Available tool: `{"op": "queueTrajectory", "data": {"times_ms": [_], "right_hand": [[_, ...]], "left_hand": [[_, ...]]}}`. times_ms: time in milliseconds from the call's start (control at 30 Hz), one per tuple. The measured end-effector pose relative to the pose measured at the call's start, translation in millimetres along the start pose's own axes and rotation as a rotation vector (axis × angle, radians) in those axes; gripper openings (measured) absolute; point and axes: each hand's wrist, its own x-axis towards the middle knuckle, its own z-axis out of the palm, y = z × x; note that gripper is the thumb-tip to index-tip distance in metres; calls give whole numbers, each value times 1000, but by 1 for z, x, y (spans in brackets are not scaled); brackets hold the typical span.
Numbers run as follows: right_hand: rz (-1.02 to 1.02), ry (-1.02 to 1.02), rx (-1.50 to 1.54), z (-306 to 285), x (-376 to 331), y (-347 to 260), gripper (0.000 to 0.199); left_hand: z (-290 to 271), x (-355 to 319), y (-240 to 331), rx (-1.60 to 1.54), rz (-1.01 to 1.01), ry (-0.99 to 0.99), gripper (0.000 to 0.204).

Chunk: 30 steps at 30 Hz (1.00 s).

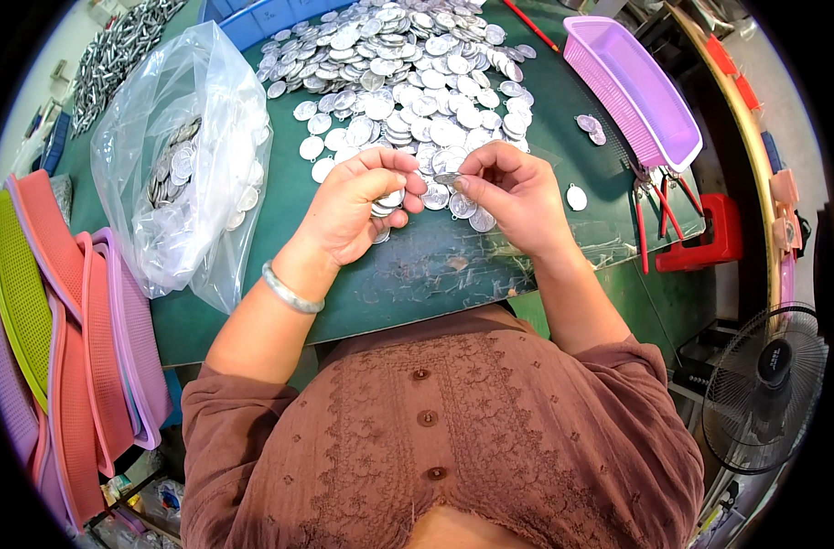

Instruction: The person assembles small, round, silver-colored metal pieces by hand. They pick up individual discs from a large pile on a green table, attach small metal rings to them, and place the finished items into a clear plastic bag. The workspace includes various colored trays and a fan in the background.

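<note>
Left hand (pixel 357 206): curled around a small stack of silver discs (pixel 389 199), thumb and fingers closed on its edge, just above the table (pixel 417 274).
Right hand (pixel 513 197): fingertips pinched on a single disc (pixel 448 178), held close to the stack; the two hands nearly touch.
Loose discs: a big heap of discs (pixel 408 64) spreads over the green table just beyond the hands, with a few lying right under them.
Plastic bag (pixel 183 165): clear, part full of more discs, standing on the table to the left of the left hand.
Purple tray (pixel 632 87): empty-looking, on the right side of the table; two stray pieces lie beside it.
Red-handled pliers (pixel 655 206): near the right edge, apart from the hands.
Stacked trays (pixel 78 339): pink, orange and green, leaning at the far left.
Risk: the stack looks loosely gripped, so I judge a slip of the thumb could fan it back into the heap; the thin single disc could also flick out of the pinch.
</note>
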Motion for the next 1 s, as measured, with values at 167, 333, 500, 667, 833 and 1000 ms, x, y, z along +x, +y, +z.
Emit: {"op": "queueTrajectory", "data": {"times_ms": [167, 333, 500, 667, 833, 1000], "right_hand": [[97, -5, 169, 2, 0, -5, 7], [-38, 13, 122, 4, 1, -2, 8], [-551, -21, -478, 11, -3, -9, 11], [-538, -5, -370, 12, -1, -4, 16], [-125, 23, -37, 6, -2, 5, 13], [-15, -26, 22, 4, -3, -1, 12]], "left_hand": [[2, -2, -4, 102, 68, -60, 11], [2, -2, -5, 98, 51, -82, 13], [4, -4, -5, 41, 34, -73, 11], [3, -2, -6, 97, 95, -37, 9], [4, -3, -8, 231, 195, -34, 10], [4, -2, -11, 347, 292, -18, 12]]}}
